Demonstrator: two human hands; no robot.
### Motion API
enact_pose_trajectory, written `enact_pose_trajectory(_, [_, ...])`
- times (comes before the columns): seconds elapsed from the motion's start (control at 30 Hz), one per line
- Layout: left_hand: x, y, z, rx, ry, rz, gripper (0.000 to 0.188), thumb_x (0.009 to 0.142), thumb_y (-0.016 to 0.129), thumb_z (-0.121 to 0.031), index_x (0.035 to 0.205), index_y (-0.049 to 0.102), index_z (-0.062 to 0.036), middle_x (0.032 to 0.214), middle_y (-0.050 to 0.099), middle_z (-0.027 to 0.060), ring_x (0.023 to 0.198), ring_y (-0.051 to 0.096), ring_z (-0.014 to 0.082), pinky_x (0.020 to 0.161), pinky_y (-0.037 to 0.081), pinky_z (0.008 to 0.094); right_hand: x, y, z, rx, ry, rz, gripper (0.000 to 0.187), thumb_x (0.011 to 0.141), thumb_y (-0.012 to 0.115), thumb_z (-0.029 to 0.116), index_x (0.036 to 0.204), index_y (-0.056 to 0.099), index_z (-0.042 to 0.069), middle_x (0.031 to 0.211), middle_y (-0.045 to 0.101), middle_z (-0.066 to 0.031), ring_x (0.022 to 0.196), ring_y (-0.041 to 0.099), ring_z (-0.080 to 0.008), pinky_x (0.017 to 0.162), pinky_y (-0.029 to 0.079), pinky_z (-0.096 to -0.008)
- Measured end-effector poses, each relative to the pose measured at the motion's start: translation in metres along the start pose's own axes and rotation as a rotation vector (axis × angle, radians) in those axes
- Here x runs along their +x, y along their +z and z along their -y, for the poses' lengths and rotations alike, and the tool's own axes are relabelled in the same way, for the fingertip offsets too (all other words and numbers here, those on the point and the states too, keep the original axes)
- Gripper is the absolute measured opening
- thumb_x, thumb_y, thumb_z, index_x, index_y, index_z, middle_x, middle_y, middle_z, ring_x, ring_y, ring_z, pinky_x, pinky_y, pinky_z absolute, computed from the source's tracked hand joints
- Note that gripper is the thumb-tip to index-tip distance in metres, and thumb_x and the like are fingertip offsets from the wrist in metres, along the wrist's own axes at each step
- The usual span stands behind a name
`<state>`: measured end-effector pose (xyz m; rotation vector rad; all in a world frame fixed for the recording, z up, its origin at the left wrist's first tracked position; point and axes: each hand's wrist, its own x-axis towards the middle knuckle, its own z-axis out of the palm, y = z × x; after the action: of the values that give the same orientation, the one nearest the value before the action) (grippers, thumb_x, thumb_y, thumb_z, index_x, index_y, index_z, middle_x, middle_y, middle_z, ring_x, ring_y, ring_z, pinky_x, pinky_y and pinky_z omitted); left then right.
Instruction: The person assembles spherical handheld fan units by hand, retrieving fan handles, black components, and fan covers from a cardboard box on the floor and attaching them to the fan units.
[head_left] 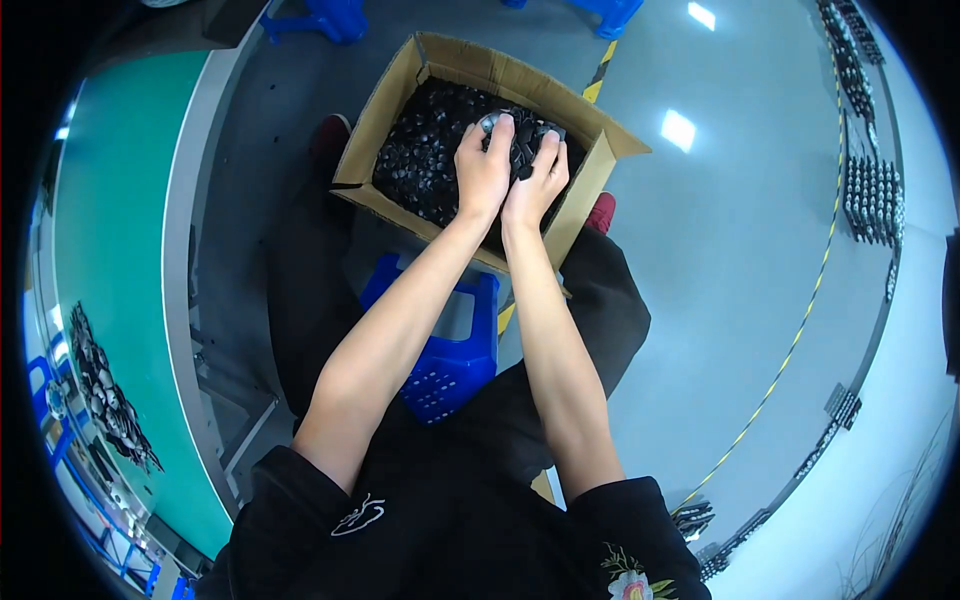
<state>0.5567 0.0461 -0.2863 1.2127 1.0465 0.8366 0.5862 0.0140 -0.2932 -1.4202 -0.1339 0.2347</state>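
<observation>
An open cardboard box (357,165) stands in front of me, filled with many small, shiny black pieces (430,140) whose exact kind is too small to tell. Inside its right half, my left hand (485,170) and my right hand (540,185) are cupped side by side with wrists close together. Between them they gather a heap of black pieces (522,145), fingers curled round it from both sides. The far fingers are partly hidden by the heap.
A green-topped table (130,200) runs along the left, with a pile of dark parts (105,395) on it. Below the box is a blue plastic stool (455,360). Stacked dark parts (870,200) line the right wall, behind yellow-black floor tape (790,350).
</observation>
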Motion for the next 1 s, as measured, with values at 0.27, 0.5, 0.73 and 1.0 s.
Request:
enact_pose_trajectory(0.27, [-0.004, 0.001, -0.016, -0.001, 0.035, 0.005, 0.031, 0.088, 0.053, -0.027, 0.088, 0.063, 0.0029, 0.084, 0.060, 0.0100, 0.076, 0.053, 0.0194, 0.072, 0.041, 0.0265, -0.001, 0.002, 0.017, 0.037, -0.018, 0.003, 0.031, 0.094, 0.042, 0.026, 0.078, 0.052, 0.001, 0.069, 0.052, -0.0052, 0.063, 0.040, -0.0122, 0.063, 0.037, -0.0253])
enact_pose_trajectory(0.5, [-0.006, 0.002, -0.028, -0.014, 0.060, 0.024, 0.035, 0.090, 0.049, -0.030, 0.090, 0.061, 0.0025, 0.078, 0.058, 0.0054, 0.071, 0.047, 0.0117, 0.067, 0.037, 0.0223, 0.000, 0.004, 0.025, 0.038, -0.051, 0.005, 0.032, 0.094, 0.042, 0.027, 0.079, 0.053, 0.001, 0.069, 0.052, -0.0052, 0.063, 0.041, -0.0123, 0.063, 0.036, -0.0256])
enact_pose_trajectory(0.73, [-0.009, 0.004, -0.042, -0.050, 0.059, 0.021, 0.034, 0.090, 0.050, -0.029, 0.089, 0.061, 0.0026, 0.077, 0.058, 0.0050, 0.071, 0.047, 0.0114, 0.066, 0.037, 0.0219, 0.002, 0.000, 0.035, -0.010, -0.033, 0.047, 0.036, 0.093, 0.042, 0.030, 0.089, 0.057, -0.002, 0.080, 0.059, -0.0090, 0.070, 0.049, -0.0149, 0.067, 0.041, -0.0260])
enact_pose_trajectory(1.0, [-0.009, 0.006, -0.049, -0.071, 0.088, 0.010, 0.034, 0.090, 0.050, -0.029, 0.090, 0.061, 0.0031, 0.078, 0.059, 0.0040, 0.071, 0.047, 0.0107, 0.066, 0.037, 0.0213, 0.003, 0.003, 0.047, -0.026, -0.086, 0.043, 0.036, 0.093, 0.042, 0.031, 0.087, 0.056, -0.002, 0.079, 0.058, -0.0087, 0.069, 0.048, -0.0152, 0.067, 0.040, -0.0266])
